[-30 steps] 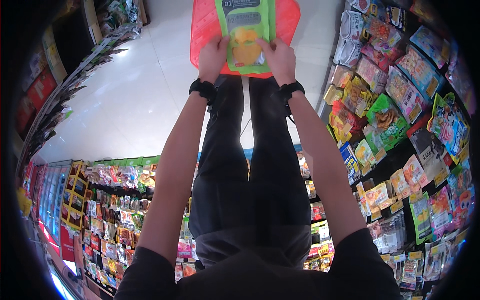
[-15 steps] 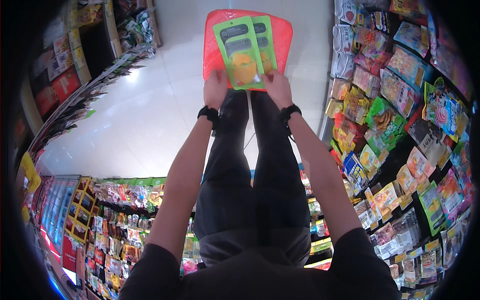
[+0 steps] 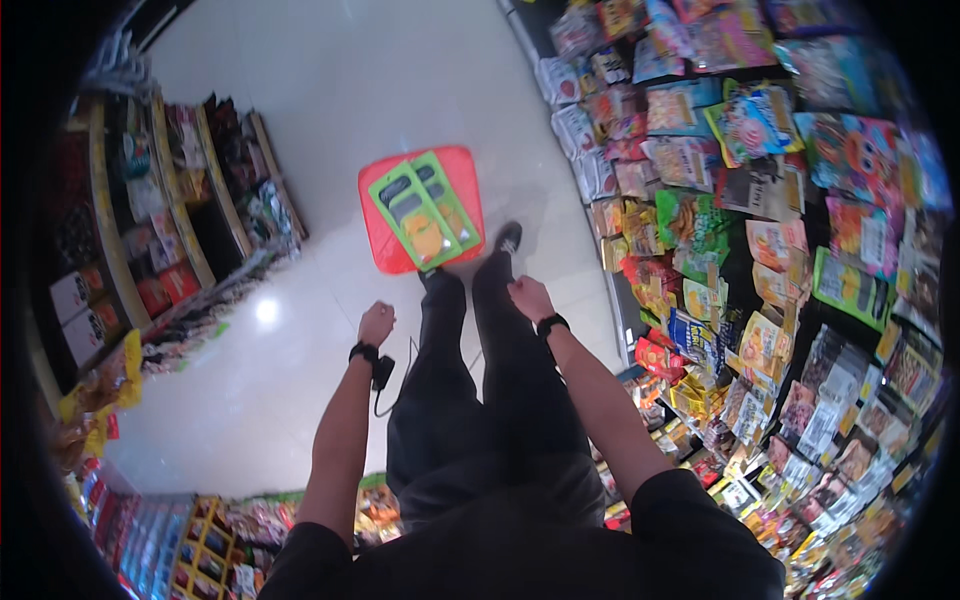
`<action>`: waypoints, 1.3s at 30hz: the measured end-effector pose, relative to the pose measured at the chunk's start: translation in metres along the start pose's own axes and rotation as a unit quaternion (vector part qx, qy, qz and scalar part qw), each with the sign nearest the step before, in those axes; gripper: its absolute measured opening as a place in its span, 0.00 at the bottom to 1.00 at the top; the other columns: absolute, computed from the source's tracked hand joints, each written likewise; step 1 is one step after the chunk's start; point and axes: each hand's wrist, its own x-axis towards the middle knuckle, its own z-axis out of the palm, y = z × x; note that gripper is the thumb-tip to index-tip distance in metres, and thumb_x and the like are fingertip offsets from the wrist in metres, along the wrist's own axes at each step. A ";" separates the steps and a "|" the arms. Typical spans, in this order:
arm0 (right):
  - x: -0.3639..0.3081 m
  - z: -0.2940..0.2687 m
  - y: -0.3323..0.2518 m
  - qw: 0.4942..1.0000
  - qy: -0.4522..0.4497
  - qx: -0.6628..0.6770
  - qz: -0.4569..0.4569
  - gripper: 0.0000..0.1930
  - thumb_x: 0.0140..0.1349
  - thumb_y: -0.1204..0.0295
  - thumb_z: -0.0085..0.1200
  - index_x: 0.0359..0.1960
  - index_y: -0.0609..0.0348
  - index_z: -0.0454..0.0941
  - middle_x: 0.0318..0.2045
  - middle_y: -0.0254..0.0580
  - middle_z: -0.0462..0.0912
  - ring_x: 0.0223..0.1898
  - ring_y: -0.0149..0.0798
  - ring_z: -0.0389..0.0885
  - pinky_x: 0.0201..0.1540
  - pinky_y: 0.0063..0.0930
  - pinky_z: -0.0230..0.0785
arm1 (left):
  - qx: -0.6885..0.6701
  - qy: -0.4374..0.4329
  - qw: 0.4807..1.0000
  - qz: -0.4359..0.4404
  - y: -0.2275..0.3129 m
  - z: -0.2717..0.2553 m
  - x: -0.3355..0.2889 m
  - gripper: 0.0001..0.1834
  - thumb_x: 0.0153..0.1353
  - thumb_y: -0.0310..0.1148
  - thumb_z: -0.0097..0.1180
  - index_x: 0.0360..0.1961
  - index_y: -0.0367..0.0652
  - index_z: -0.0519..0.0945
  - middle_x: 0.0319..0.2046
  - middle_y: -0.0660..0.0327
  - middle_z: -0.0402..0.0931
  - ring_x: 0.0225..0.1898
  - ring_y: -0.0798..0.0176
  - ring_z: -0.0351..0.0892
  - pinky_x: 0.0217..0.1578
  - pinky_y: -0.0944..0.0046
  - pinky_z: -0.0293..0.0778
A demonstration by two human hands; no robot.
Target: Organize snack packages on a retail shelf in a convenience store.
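Observation:
Two green snack pouches, a front one [image 3: 417,228] and one partly beneath it [image 3: 457,205], lie overlapping on a red square stool [image 3: 378,251] with rounded corners. Each has a dark panel and a picture of yellow-orange food. My left hand [image 3: 377,323], fingers curled with nothing visible in them, hangs over the floor left of my legs. On the other side my right hand [image 3: 530,297] is closed in a loose fist below my right shoe, also apparently holding nothing. Both hands are apart from the pouches and the stool.
Pale glossy floor [image 3: 290,190] surrounds the stool. A rack full of hanging snack bags [image 3: 690,230] rises close on my right. Shelves with packages [image 3: 180,215] stand at the left. A black cable [image 3: 378,402] dangles near my left wrist.
Both hands have left the lower edge of the pouches and drawn apart toward my body. The stool with the pouches now appears smaller and farther off, and the view has turned.

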 end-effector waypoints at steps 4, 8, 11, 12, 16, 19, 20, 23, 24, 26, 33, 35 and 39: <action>-0.036 -0.036 0.014 0.991 0.040 0.097 0.082 0.16 0.67 0.61 0.54 0.35 0.63 0.81 0.28 0.47 0.87 0.31 0.42 0.87 0.39 0.36 0.78 | -0.006 -0.014 0.999 0.029 0.019 -0.029 -0.025 0.22 0.68 0.45 0.49 0.47 0.35 0.79 0.34 0.51 0.87 0.31 0.56 0.87 0.37 0.58 0.81; -0.071 -0.083 0.000 0.957 0.031 0.274 0.084 0.14 0.68 0.64 0.54 0.36 0.66 0.81 0.27 0.43 0.86 0.29 0.34 0.85 0.35 0.29 0.77 | -0.030 0.007 0.999 0.030 0.021 -0.049 -0.052 0.21 0.69 0.46 0.49 0.45 0.36 0.79 0.33 0.53 0.87 0.28 0.60 0.86 0.30 0.60 0.80; -0.093 -0.124 0.006 0.904 0.122 0.403 0.072 0.13 0.69 0.66 0.54 0.37 0.67 0.82 0.26 0.40 0.86 0.29 0.30 0.84 0.34 0.25 0.76 | -0.064 0.026 0.997 0.038 0.049 -0.049 -0.076 0.20 0.69 0.43 0.49 0.46 0.36 0.79 0.33 0.53 0.87 0.28 0.62 0.86 0.28 0.63 0.79; -0.099 -0.139 0.004 0.909 0.124 0.389 0.079 0.13 0.69 0.66 0.54 0.39 0.66 0.82 0.27 0.41 0.86 0.29 0.31 0.84 0.35 0.26 0.76 | -0.082 0.041 0.995 0.047 0.052 -0.053 -0.084 0.19 0.68 0.43 0.49 0.46 0.36 0.79 0.33 0.53 0.87 0.28 0.62 0.86 0.27 0.63 0.79; -0.107 -0.185 0.038 0.907 0.179 0.372 0.077 0.13 0.69 0.65 0.54 0.39 0.65 0.82 0.28 0.41 0.87 0.29 0.31 0.85 0.35 0.25 0.76 | -0.077 0.052 0.995 0.047 0.089 -0.045 -0.100 0.19 0.67 0.42 0.50 0.45 0.33 0.79 0.33 0.51 0.86 0.28 0.60 0.87 0.28 0.62 0.80; -0.114 -0.207 0.071 0.881 0.248 0.393 0.087 0.13 0.69 0.66 0.54 0.40 0.66 0.81 0.28 0.42 0.87 0.30 0.31 0.85 0.36 0.25 0.77 | -0.020 0.037 0.996 0.076 0.138 -0.035 -0.102 0.19 0.67 0.41 0.50 0.45 0.33 0.79 0.34 0.49 0.86 0.29 0.59 0.87 0.29 0.61 0.81; -0.113 -0.213 0.080 0.868 0.268 0.407 0.092 0.13 0.70 0.65 0.55 0.41 0.66 0.81 0.29 0.42 0.87 0.31 0.31 0.85 0.37 0.25 0.78 | 0.028 0.032 0.995 0.092 0.153 -0.031 -0.103 0.19 0.68 0.41 0.50 0.45 0.33 0.79 0.34 0.49 0.86 0.30 0.57 0.88 0.30 0.60 0.82; -0.125 -0.235 0.082 0.801 0.303 0.512 0.068 0.13 0.71 0.66 0.54 0.42 0.66 0.80 0.31 0.42 0.86 0.32 0.31 0.85 0.38 0.24 0.78 | 0.057 0.057 0.987 0.141 0.201 -0.015 -0.111 0.19 0.68 0.40 0.50 0.45 0.32 0.79 0.34 0.48 0.86 0.32 0.54 0.88 0.32 0.58 0.83; -0.129 -0.243 0.084 0.794 0.306 0.521 0.069 0.13 0.71 0.66 0.54 0.42 0.66 0.80 0.31 0.42 0.86 0.32 0.31 0.85 0.38 0.24 0.78 | 0.083 0.056 0.982 0.161 0.221 -0.007 -0.116 0.18 0.69 0.39 0.49 0.45 0.33 0.79 0.33 0.47 0.86 0.33 0.53 0.89 0.34 0.58 0.84; -0.136 -0.253 0.095 0.768 0.337 0.542 0.052 0.12 0.72 0.67 0.54 0.42 0.66 0.80 0.31 0.42 0.86 0.33 0.31 0.85 0.40 0.24 0.79 | 0.138 0.053 0.964 0.221 0.251 0.010 -0.117 0.18 0.70 0.41 0.50 0.45 0.35 0.80 0.34 0.46 0.86 0.38 0.48 0.88 0.39 0.53 0.82; -0.156 -0.292 0.153 0.726 0.398 0.560 0.040 0.11 0.72 0.68 0.54 0.41 0.65 0.80 0.31 0.41 0.86 0.34 0.31 0.86 0.40 0.24 0.79 | 0.243 -0.035 0.900 0.359 0.406 0.117 -0.175 0.19 0.70 0.44 0.49 0.47 0.37 0.79 0.38 0.43 0.84 0.45 0.39 0.84 0.45 0.44 0.78; -0.159 -0.314 0.162 0.723 0.421 0.547 0.021 0.11 0.73 0.67 0.54 0.39 0.64 0.79 0.31 0.39 0.85 0.33 0.30 0.84 0.39 0.23 0.77 | 0.256 -0.059 0.879 0.399 0.444 0.151 -0.196 0.19 0.71 0.43 0.49 0.47 0.38 0.79 0.39 0.43 0.84 0.46 0.40 0.84 0.46 0.46 0.78; -0.190 -0.383 0.175 0.734 0.468 0.492 0.018 0.10 0.72 0.69 0.55 0.43 0.65 0.79 0.30 0.38 0.84 0.32 0.29 0.83 0.39 0.24 0.76 | 0.179 -0.172 0.862 0.442 0.532 0.219 -0.255 0.15 0.73 0.38 0.50 0.48 0.37 0.79 0.39 0.49 0.86 0.43 0.50 0.86 0.44 0.57 0.79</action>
